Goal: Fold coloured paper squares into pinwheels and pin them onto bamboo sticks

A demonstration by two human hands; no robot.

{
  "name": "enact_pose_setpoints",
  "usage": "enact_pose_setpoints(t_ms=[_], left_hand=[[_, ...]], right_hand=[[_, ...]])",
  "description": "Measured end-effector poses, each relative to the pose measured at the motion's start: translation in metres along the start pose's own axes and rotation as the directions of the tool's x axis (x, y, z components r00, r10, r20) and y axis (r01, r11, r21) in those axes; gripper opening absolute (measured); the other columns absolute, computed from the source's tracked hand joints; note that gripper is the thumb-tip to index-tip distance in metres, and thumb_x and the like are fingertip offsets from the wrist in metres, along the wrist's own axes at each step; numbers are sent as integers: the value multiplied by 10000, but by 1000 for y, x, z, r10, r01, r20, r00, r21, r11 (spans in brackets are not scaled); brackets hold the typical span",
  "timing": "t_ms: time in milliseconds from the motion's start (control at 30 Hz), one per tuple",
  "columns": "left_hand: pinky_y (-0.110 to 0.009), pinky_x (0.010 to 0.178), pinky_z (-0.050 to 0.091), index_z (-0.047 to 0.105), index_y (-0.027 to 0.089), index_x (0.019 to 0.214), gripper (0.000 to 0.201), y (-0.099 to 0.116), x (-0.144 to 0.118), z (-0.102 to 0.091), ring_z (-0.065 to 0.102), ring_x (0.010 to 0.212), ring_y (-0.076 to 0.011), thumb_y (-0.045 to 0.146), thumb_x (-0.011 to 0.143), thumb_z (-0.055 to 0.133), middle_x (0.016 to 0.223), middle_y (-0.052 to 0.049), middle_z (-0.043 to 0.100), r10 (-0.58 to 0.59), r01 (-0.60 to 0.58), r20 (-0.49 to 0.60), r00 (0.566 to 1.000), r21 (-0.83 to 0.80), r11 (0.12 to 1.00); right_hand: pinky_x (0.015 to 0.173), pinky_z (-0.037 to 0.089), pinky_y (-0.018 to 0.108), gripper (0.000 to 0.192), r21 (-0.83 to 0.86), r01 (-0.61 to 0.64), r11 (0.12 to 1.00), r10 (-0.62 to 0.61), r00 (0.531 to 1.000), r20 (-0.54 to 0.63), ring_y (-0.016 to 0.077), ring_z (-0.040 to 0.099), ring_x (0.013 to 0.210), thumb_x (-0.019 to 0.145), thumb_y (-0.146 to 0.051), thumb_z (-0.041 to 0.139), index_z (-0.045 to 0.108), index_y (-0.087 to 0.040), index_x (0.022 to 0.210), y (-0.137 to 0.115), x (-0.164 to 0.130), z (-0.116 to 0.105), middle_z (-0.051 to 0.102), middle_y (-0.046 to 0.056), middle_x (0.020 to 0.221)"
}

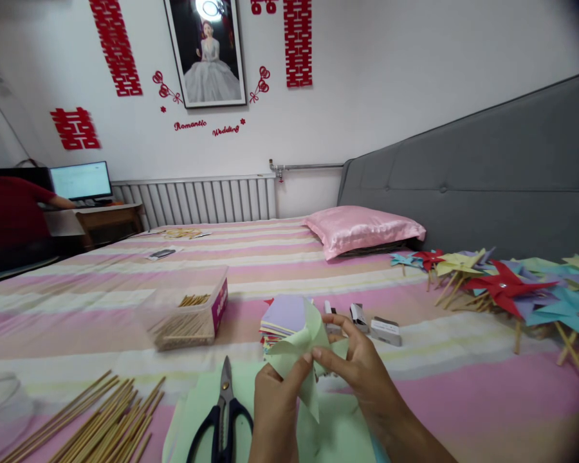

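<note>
Striped bed sheet (415, 386) fills most of the frame. Heap of finished pinwheels (511, 289) at right edge. Bundle of wooden sticks (91, 424) at lower left. Scissors (223, 418) at bottom centre, on light green sheets. Left hand (275, 411) and right hand (361, 373), lower centre, both pinch the folded green paper (299, 350), fingers closed on its folded corners.

Two bare hands, left hand (275, 411) and right hand (361, 373), forearms seemingly sleeveless, no rings or watch visible.
</note>
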State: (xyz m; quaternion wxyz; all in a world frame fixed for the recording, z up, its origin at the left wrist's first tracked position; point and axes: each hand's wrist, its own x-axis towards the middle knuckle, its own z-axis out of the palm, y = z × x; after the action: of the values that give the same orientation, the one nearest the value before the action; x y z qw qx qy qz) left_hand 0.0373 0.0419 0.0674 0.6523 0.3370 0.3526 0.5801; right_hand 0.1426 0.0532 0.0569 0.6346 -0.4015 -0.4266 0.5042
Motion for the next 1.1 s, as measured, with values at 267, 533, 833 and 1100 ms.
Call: enact_pose_setpoints(t_ms=[267, 533, 833, 1100], left_hand=[[-253, 541, 434, 691, 109, 862, 285, 8, -4, 1, 605, 584, -178, 284, 637, 675, 648, -70, 690, -27, 25, 80, 996, 30, 999], [-245, 572, 428, 681, 109, 748, 215, 11, 2, -11, 569, 567, -152, 289, 629, 678, 627, -58, 670, -17, -3, 73, 997, 261, 965], [-188, 409, 293, 655, 107, 546, 154, -6, 14, -21, 435, 403, -88, 246, 524, 718, 453, -12, 579, -54, 18, 68, 996, 440, 898], [-188, 405, 258, 620, 117, 476, 148, -9, 15, -21, 388, 378, -72, 232, 522, 702, 399, 15, 524, -31, -34, 146, 989, 422, 906]], right_hand=[[464, 416, 227, 587, -1, -66, 998, 66, 996, 52, 129, 558, 499, 537, -324, 743, 483, -178, 1042, 2, 8, -13, 580, -22, 639], [460, 420, 220, 550, -182, -117, 976, 145, 978, 149, 134, 566, 519, 522, -280, 739, 514, -192, 1016, -9, 8, -26, 558, -43, 646], [473, 398, 205, 485, -416, -14, 909, 124, 963, 239, 118, 522, 537, 583, -184, 689, 502, -202, 1030, -22, 2, -27, 526, -45, 681], [497, 390, 206, 461, -552, 104, 828, 52, 964, 260, 137, 531, 575, 574, -145, 673, 525, -210, 1005, -29, 0, -26, 547, -34, 675]])
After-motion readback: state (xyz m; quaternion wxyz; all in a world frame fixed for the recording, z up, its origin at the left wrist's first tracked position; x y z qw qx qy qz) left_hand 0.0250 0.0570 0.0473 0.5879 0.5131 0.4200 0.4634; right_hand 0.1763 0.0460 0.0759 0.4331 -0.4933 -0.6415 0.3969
